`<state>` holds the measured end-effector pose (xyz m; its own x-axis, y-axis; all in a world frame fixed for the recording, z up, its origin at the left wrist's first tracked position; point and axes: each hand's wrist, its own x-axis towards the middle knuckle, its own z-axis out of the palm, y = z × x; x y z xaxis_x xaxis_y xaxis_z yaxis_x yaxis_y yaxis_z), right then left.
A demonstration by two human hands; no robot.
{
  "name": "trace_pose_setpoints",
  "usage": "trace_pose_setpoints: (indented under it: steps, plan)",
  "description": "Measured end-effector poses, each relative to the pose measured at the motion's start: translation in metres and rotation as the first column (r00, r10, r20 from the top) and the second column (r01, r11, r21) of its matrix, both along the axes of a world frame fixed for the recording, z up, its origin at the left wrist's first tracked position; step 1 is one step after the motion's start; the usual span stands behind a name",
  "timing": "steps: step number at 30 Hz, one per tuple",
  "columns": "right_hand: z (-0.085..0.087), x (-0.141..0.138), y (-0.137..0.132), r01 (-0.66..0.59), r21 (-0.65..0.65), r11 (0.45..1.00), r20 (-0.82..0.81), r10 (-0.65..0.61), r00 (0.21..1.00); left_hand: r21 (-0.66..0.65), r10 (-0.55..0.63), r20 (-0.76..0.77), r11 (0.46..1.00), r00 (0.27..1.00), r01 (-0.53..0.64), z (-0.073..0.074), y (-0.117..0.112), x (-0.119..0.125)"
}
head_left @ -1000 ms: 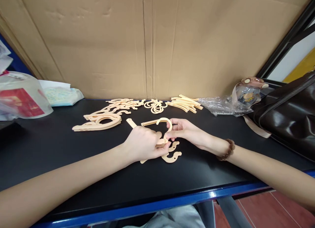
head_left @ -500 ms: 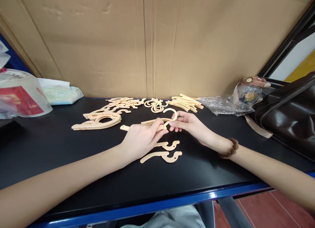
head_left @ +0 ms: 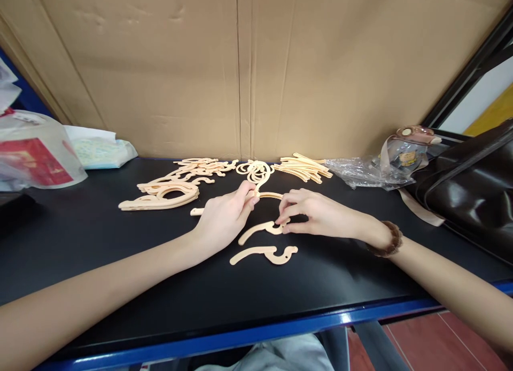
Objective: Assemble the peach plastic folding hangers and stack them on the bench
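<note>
The left hand [head_left: 222, 217] pinched a cream hook [head_left: 263, 183] above the bench [head_left: 320, 285]. The right hand [head_left: 320, 213] had its fingertips at one curved piece [head_left: 256, 228]; whether they gripped, I couldn't tell. A second curved piece [head_left: 256, 250] lay nearer the front edge.

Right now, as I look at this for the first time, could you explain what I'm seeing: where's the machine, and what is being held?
There is no robot here, just a person's two bare hands. The pictures come from one camera worn on the head, looking forward and down.

The left hand holds a pale hooked piece. The right hand has its fingers at a wavy piece; whether they grip it is unclear.

A second wavy piece lies nearer the person. Farther back on the black table are a stack of curved pieces, straight strips and clear plastic wrap.
</note>
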<state>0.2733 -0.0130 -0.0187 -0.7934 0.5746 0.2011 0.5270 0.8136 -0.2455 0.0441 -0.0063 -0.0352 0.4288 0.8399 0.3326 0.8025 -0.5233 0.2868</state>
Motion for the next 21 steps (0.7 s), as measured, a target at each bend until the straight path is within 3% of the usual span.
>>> trace_pose_setpoints:
  steps: [7,17,21]
  plan:
    - [-0.005,0.01,0.013,0.068,0.064,0.996,0.021,-0.069,0.997,-0.05,-0.027,0.027,0.998,0.999,0.029,0.001,0.0,0.0]
    - [-0.003,0.006,0.009,0.041,0.098,0.994,0.045,-0.046,0.998,-0.028,-0.004,-0.011,1.0,1.0,0.003,0.0,0.0,0.001]
    - [-0.003,0.004,0.007,0.053,0.042,0.998,-0.012,-0.052,0.999,-0.056,-0.006,0.002,0.998,1.0,0.006,0.001,-0.001,0.001]
